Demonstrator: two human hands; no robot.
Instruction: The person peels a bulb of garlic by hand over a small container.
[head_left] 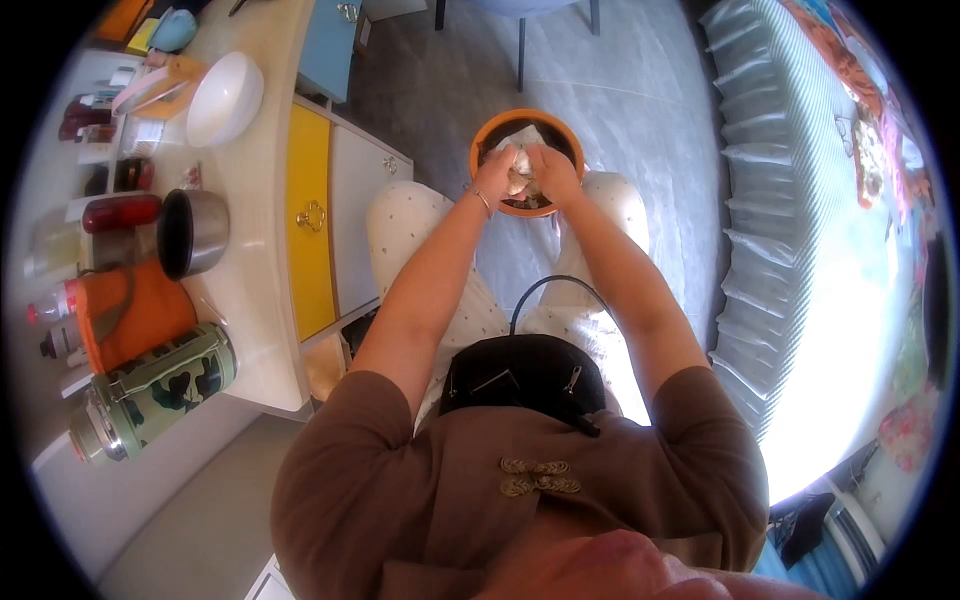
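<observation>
Both of my hands meet above an orange-rimmed round tub (482,128) that stands on the floor between my knees. My left hand (494,176), with a bracelet at its wrist, is closed around one side of a pale, whitish-brown lump (519,178). From the other side my right hand (553,174) closes on the same lump. What kind of thing it is cannot be made out. A white, crumpled-looking piece (526,135) shows just beyond my fingers. The inside of the tub is dark, and my hands hide much of it.
At left, a counter (262,200) carries a white bowl (225,100), a steel pot (197,234), an orange bag (140,315) and a camouflage thermos (165,385). Below are yellow drawers (310,220). A bed with a ruffled skirt (755,240) stands at right; chair legs (521,60) are ahead.
</observation>
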